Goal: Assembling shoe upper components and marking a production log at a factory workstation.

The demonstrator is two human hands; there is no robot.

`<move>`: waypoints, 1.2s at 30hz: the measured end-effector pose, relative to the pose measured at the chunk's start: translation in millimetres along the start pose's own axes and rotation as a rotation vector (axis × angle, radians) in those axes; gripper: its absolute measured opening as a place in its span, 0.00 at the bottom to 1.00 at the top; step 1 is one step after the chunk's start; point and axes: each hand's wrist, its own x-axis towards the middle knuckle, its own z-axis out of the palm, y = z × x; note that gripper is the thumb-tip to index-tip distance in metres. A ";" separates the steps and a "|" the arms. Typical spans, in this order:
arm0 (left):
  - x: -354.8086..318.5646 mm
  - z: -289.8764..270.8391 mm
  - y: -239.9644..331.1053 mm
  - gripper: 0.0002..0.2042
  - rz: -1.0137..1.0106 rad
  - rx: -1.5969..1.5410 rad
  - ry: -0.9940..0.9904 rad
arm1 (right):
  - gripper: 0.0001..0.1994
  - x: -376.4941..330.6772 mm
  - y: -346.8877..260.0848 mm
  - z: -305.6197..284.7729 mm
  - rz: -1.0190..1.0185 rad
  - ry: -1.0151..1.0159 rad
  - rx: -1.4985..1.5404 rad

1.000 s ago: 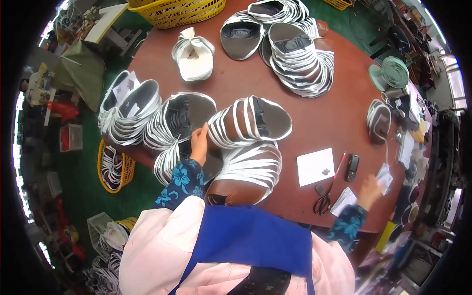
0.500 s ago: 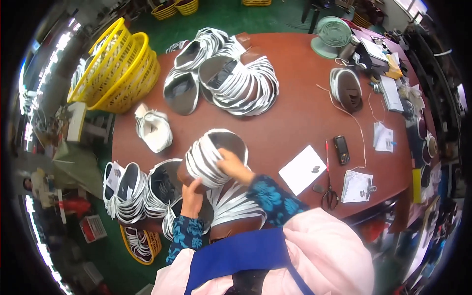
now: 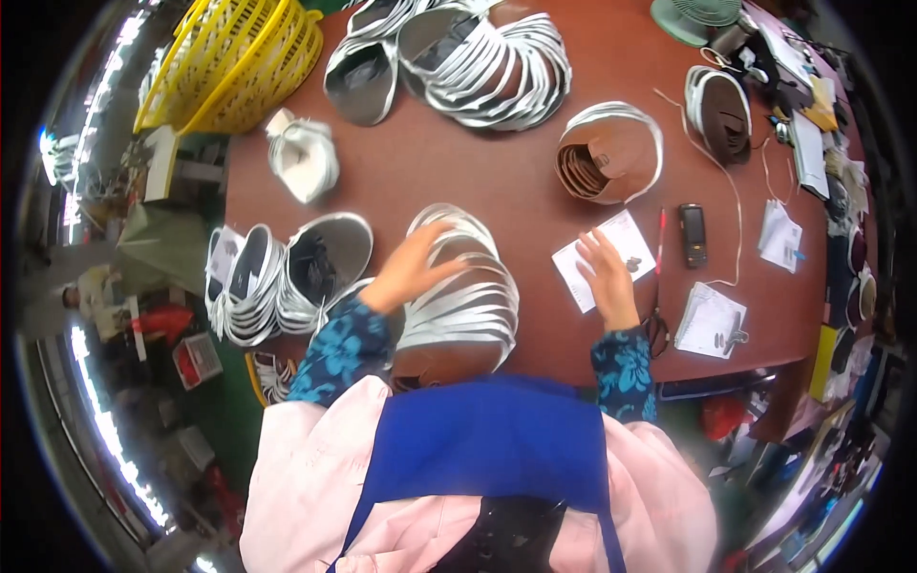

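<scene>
My left hand (image 3: pixel 411 272) rests on or just over the far part of a fanned stack of shoe uppers (image 3: pixel 458 320), brown with white edges, close in front of my apron. Its fingers and thumb are spread apart. Over the printed white sheet (image 3: pixel 571 279) my right hand (image 3: pixel 608 277) is raised, fingers apart and holding nothing. Just beyond that hand lies a nested bundle of brown uppers (image 3: pixel 626 143), white rim facing away. More white-edged uppers (image 3: pixel 330 258) stand in bundles left of my left hand.
A large fanned pile of uppers (image 3: pixel 501 72) lies at the back, near yellow baskets (image 3: pixel 253 67). A cream bundle (image 3: pixel 304 158) sits at left. On the right are a handheld scanner (image 3: pixel 693 236), scissors (image 3: pixel 656 331), clipped papers (image 3: pixel 709 320) and another dark upper (image 3: pixel 723 115).
The bundle of uppers that both hands held has gone to the right side of the table and been let go. My hands have moved apart. The whole view has shifted.
</scene>
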 end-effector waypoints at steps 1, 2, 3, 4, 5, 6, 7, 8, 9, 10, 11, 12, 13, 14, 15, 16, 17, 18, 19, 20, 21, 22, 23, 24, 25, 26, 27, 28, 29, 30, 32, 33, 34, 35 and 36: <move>-38.1 -0.6 -29.2 0.37 -0.114 -0.029 -0.024 | 0.30 -14.6 8.2 1.1 0.034 -0.053 -0.114; -78.8 -2.1 -44.8 0.45 -0.244 -0.081 -0.129 | 0.30 -29.5 20.7 2.1 0.135 -0.088 -0.218; -121.9 0.7 -60.2 0.53 -0.271 -0.193 -0.219 | 0.31 -43.1 33.9 5.9 0.232 -0.129 -0.325; -157.8 5.5 -55.2 0.58 -0.344 -0.200 -0.264 | 0.33 -53.9 51.8 5.8 0.294 -0.184 -0.386; -195.3 21.5 -59.3 0.63 -0.337 -0.193 -0.252 | 0.37 -63.2 70.2 11.2 0.306 -0.292 -0.425; -228.7 48.1 -69.6 0.65 -0.300 -0.193 -0.177 | 0.38 -66.9 89.9 21.6 0.297 -0.396 -0.365; -236.7 60.1 -56.3 0.65 -0.307 -0.167 -0.155 | 0.38 -69.6 103.0 36.4 0.299 -0.399 -0.319; -234.5 71.0 -44.5 0.62 -0.294 -0.057 -0.069 | 0.36 -65.1 121.5 44.3 0.269 -0.340 -0.327; -229.4 83.8 -43.3 0.54 -0.256 -0.022 0.070 | 0.35 -57.3 129.9 53.5 0.234 -0.309 -0.406; -223.9 97.0 -46.0 0.49 -0.278 -0.019 0.197 | 0.35 -46.8 135.5 63.6 0.199 -0.286 -0.486; -213.5 107.4 -49.7 0.45 -0.292 -0.018 0.317 | 0.32 -36.5 139.4 69.0 -0.004 -0.312 -0.715; -202.6 107.1 -42.1 0.39 -0.326 -0.057 0.419 | 0.32 -27.4 138.3 76.4 -0.135 -0.318 -0.818; -212.1 118.2 -57.2 0.37 -0.419 -0.174 0.494 | 0.31 -22.1 120.3 99.0 -0.325 -0.363 -0.964; -217.3 131.4 -71.9 0.36 -0.501 -0.297 0.561 | 0.28 -10.9 112.9 108.5 -0.273 -0.396 -0.865; -216.9 133.2 -68.9 0.34 -0.598 -0.523 0.603 | 0.26 -5.2 84.7 131.4 0.002 -0.420 -0.740; -216.7 144.2 -71.7 0.31 -0.578 -0.648 0.662 | 0.25 10.5 72.0 139.4 0.033 -0.450 -0.730; -212.8 152.7 -75.5 0.29 -0.550 -0.766 0.723 | 0.26 30.8 81.9 137.1 -0.112 -0.355 -0.818; -198.5 151.9 -68.9 0.25 -0.647 -0.965 0.737 | 0.28 50.5 93.0 130.8 -0.050 -0.261 -0.820; -188.8 148.1 -64.8 0.24 -0.656 -1.020 0.745 | 0.31 69.3 102.1 125.7 0.013 -0.171 -0.816; -185.6 145.9 -60.7 0.23 -0.673 -1.074 0.759 | 0.38 78.9 102.0 132.1 0.300 -0.220 -0.718; -183.8 142.6 -58.1 0.27 -0.593 -0.988 0.707 | 0.40 81.1 109.2 138.4 0.347 -0.209 -0.616; -187.0 146.1 -56.1 0.30 -0.586 -0.886 0.695 | 0.42 72.1 113.1 153.9 0.403 -0.198 -0.513; -189.9 149.7 -54.4 0.33 -0.581 -0.784 0.679 | 0.44 70.2 123.0 156.2 0.295 -0.307 -0.487; -191.9 156.9 -64.2 0.37 -0.533 -0.720 0.649 | 0.42 71.6 132.8 161.2 0.283 -0.310 -0.365; -189.0 155.4 -57.9 0.36 -0.521 -0.686 0.637 | 0.41 74.5 140.9 162.3 0.267 -0.296 -0.241; -184.3 146.8 -44.7 0.36 -0.506 -0.652 0.621 | 0.37 78.4 143.5 156.1 0.395 -0.321 -0.095; -179.3 132.8 -31.1 0.36 -0.525 -0.555 0.589 | 0.37 77.9 146.1 148.7 0.400 -0.313 -0.096; -178.7 135.0 -35.8 0.36 -0.491 -0.528 0.590 | 0.36 75.2 147.1 142.2 0.345 -0.260 -0.159; -175.7 129.5 -32.5 0.36 -0.455 -0.506 0.580 | 0.35 70.6 147.9 128.8 0.288 -0.196 -0.220; -175.8 122.7 -27.7 0.37 -0.481 -0.419 0.504 | 0.34 68.2 147.6 105.6 0.256 -0.169 -0.166; -168.7 110.9 -12.0 0.37 -0.473 -0.335 0.452 | 0.32 29.6 122.2 86.0 0.229 -0.091 -0.177; -163.4 109.9 -6.5 0.38 -0.388 -0.331 0.451 | 0.31 12.8 112.4 71.6 0.206 -0.031 -0.157; -154.1 109.4 1.7 0.38 -0.364 -0.367 0.402 | 0.30 -0.4 103.4 55.3 0.109 -0.089 -0.111; -143.7 111.8 7.5 0.38 -0.342 -0.399 0.356 | 0.29 -14.8 96.8 44.9 0.083 -0.017 -0.059; -135.0 127.4 1.4 0.38 -0.310 -0.368 0.330 | 0.28 -20.6 98.3 20.8 0.063 0.059 -0.079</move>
